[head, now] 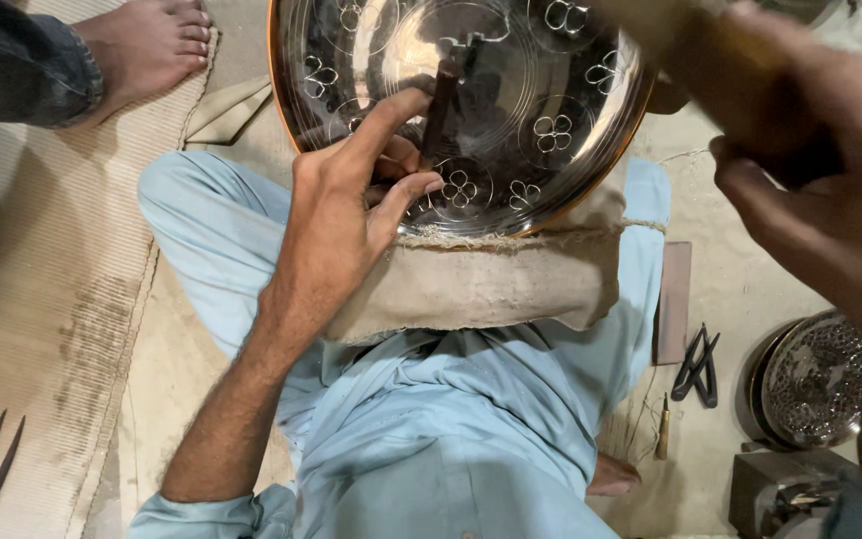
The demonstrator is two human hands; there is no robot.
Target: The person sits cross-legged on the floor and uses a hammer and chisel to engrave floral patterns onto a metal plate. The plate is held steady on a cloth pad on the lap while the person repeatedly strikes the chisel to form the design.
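The left hand point(346, 215) pinches a dark chisel point(439, 110) upright on the engraved metal tray point(551, 60), which rests on a cloth pad point(481, 279) over the lap. The right hand point(810, 190), blurred, is closed on a hammer handle point(670, 30). Engraving is in progress; the next strike needs a steady chisel.

— Any packages, labels, signs or screens in view?

— None that I can make out. Nothing boxed, wrapped or tagged, and no display or sign anywhere.

— Not even at the edges?

— No. The lower right corner is too dark and cropped to tell much, but nothing there reads as a package, a label, a sign or a screen.
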